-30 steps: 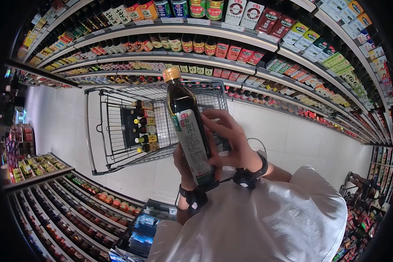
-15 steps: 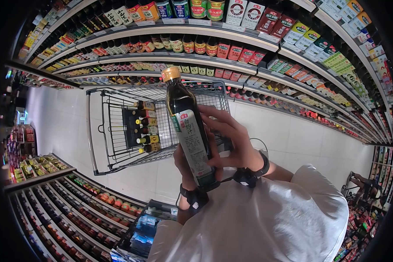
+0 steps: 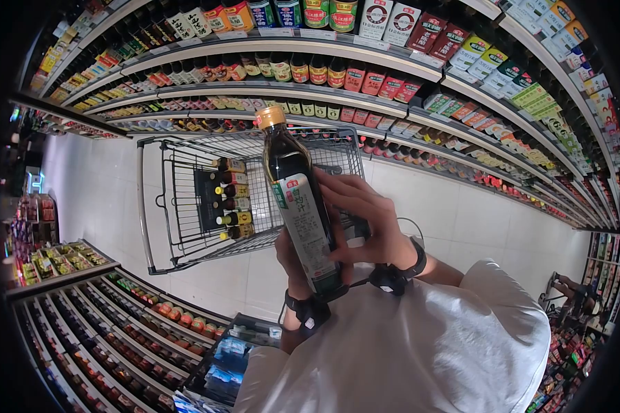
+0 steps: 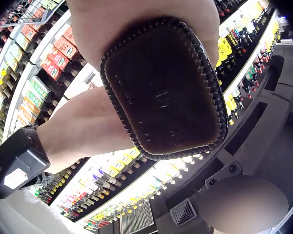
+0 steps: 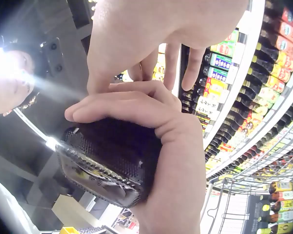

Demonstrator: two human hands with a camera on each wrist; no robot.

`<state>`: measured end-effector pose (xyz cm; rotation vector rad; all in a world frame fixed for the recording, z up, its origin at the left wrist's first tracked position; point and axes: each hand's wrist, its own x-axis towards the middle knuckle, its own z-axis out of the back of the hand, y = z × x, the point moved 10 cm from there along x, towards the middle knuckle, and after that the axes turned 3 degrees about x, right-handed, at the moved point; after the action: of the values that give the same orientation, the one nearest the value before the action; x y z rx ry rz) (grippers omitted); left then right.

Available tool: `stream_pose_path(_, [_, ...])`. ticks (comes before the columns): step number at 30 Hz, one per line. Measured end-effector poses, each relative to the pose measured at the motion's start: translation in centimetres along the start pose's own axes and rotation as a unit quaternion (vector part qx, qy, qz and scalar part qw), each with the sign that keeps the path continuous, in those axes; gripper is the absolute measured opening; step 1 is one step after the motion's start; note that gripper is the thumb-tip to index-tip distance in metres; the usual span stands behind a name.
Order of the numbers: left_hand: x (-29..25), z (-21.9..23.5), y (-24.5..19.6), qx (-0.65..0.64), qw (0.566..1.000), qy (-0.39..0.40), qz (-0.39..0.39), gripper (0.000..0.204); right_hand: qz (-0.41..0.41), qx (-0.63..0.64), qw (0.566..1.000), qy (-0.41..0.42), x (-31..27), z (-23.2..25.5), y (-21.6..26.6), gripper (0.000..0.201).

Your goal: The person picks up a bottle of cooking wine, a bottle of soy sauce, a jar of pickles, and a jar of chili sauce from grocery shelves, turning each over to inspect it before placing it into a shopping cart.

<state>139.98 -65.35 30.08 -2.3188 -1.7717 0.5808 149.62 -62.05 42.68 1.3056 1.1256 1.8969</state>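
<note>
A tall dark sauce bottle (image 3: 303,213) with a gold cap and a white-and-green label stands tilted before the chest. My left hand (image 3: 291,265) grips its lower part from the left and behind; in the right wrist view that hand (image 5: 180,156) wraps round the bottle near its base. My right hand (image 3: 368,224) is at the bottle's right side, its thumb at the lower label and its fingers extended toward the upper edge. The left wrist view looks straight at the dark bottle base (image 4: 166,92), which hides most of the left fingers.
Beyond the bottle is a wire shopping cart (image 3: 176,255) with several bottles (image 3: 234,203) lying in it. Shelves (image 3: 282,45) packed with sauces curve across the back and right. Another rack (image 3: 117,337) and a bin of blue packets (image 3: 224,365) stand at lower left.
The right fingers, spread and bent a second ago, now lie straighter and closer together beside the bottle. The bottle and left hand stay nearly still.
</note>
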Motion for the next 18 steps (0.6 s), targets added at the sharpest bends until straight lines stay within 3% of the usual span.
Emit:
stream_pose_path(6, [-0.1,-1.2,0.0,0.023,1.000,-0.003,0.006,0.084,0.009,0.002,1.000,-0.004,-0.1,0.2,0.0,0.084])
stream_pose_path(15, [0.0,-2.5,0.3,-0.044,0.999,0.008,0.023,0.078,-0.001,0.011,1.000,0.012,-0.1,0.4,-0.4,0.076])
stream_pose_path(18, [0.3,-5.0,-0.2,-0.083,0.989,0.113,0.036,0.067,0.015,-0.050,0.998,0.046,-0.1,1.2,-3.5,0.067])
